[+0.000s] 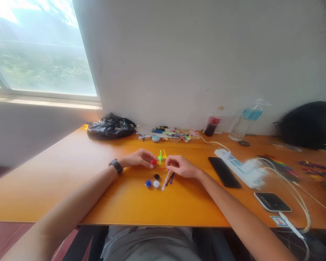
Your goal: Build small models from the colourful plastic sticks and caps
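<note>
My left hand [138,158] rests on the orange table [70,181] and pinches a small red round piece [154,161] at its fingertips. My right hand [180,166] is closed in a pinch over a thin white stick [166,179] that slants down to the table. Between the hands stand a green stick piece [160,157] and a yellow one [164,154]. Below them lie a blue cap [148,183], a white cap [156,183], a black cap [157,176] and dark blue sticks [171,178].
A black plastic bag [110,127] and a heap of small coloured parts [168,133] lie by the wall. To the right are a black phone [224,172], a white power strip [240,167], a second phone [272,201] on a cable, two bottles and a black bag [308,124].
</note>
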The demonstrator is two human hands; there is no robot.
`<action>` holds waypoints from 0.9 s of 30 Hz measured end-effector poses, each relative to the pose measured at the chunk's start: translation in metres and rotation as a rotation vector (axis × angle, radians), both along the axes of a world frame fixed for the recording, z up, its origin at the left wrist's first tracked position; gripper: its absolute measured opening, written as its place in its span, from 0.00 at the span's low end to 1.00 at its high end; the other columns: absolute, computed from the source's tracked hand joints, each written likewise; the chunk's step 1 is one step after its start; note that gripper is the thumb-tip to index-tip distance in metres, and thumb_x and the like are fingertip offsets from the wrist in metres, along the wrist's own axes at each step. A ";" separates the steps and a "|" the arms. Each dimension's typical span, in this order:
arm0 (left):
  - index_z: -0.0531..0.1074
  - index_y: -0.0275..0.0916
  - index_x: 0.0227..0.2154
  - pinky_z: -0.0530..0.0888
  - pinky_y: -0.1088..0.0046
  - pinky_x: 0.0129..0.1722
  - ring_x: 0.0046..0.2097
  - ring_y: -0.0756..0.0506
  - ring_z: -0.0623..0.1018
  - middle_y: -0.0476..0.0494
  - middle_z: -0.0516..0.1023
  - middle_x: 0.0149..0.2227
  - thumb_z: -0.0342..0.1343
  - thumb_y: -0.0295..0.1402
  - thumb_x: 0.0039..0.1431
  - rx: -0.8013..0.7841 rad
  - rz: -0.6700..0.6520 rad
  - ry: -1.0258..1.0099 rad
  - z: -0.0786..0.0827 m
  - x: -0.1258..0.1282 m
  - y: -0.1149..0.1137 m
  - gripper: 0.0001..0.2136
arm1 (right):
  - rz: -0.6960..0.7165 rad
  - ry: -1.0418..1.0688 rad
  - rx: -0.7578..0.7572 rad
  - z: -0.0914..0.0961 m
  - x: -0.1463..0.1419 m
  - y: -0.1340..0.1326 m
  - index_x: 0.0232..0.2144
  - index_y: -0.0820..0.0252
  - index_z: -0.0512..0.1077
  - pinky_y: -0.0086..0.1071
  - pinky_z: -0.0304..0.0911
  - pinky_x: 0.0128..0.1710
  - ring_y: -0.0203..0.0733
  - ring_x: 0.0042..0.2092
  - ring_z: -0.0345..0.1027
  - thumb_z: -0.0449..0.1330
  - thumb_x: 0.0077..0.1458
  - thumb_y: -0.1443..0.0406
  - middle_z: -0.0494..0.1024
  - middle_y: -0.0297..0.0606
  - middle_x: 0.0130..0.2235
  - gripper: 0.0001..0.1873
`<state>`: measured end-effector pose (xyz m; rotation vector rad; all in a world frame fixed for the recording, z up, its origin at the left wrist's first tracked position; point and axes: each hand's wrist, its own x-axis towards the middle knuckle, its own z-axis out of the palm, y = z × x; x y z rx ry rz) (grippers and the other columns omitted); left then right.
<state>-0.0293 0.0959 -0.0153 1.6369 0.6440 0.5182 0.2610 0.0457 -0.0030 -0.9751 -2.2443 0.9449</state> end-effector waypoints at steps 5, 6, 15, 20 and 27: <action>0.85 0.37 0.46 0.76 0.69 0.51 0.44 0.44 0.83 0.39 0.87 0.45 0.74 0.36 0.52 0.027 0.003 0.002 0.005 0.002 -0.004 0.18 | -0.079 0.205 -0.016 -0.004 -0.009 0.002 0.38 0.60 0.78 0.29 0.57 0.31 0.35 0.31 0.62 0.65 0.61 0.56 0.75 0.33 0.32 0.12; 0.85 0.36 0.46 0.76 0.69 0.51 0.44 0.43 0.83 0.39 0.87 0.45 0.74 0.36 0.52 0.028 -0.001 0.001 0.006 0.002 -0.005 0.19 | -0.093 0.246 -0.026 -0.006 -0.012 0.003 0.39 0.60 0.79 0.30 0.59 0.33 0.36 0.32 0.64 0.66 0.61 0.55 0.77 0.35 0.34 0.14; 0.84 0.36 0.47 0.76 0.70 0.49 0.44 0.44 0.83 0.38 0.86 0.45 0.74 0.38 0.53 0.055 -0.007 -0.040 -0.004 0.008 -0.005 0.19 | -0.241 0.319 -0.020 -0.018 -0.024 -0.003 0.35 0.61 0.82 0.29 0.43 0.23 0.31 0.24 0.48 0.73 0.52 0.53 0.72 0.30 0.24 0.17; 0.84 0.35 0.46 0.77 0.71 0.44 0.40 0.44 0.83 0.38 0.86 0.41 0.74 0.40 0.53 0.095 -0.030 -0.032 -0.011 0.013 -0.005 0.19 | -0.200 0.343 0.049 -0.028 -0.033 -0.005 0.37 0.59 0.85 0.29 0.50 0.24 0.32 0.25 0.55 0.73 0.52 0.54 0.80 0.37 0.30 0.16; 0.84 0.35 0.45 0.76 0.72 0.43 0.40 0.44 0.83 0.39 0.86 0.41 0.74 0.40 0.52 0.110 -0.022 -0.039 -0.008 0.018 -0.010 0.19 | -0.173 0.323 0.070 -0.029 -0.032 -0.008 0.41 0.58 0.86 0.30 0.64 0.27 0.39 0.29 0.71 0.70 0.57 0.56 0.82 0.41 0.34 0.14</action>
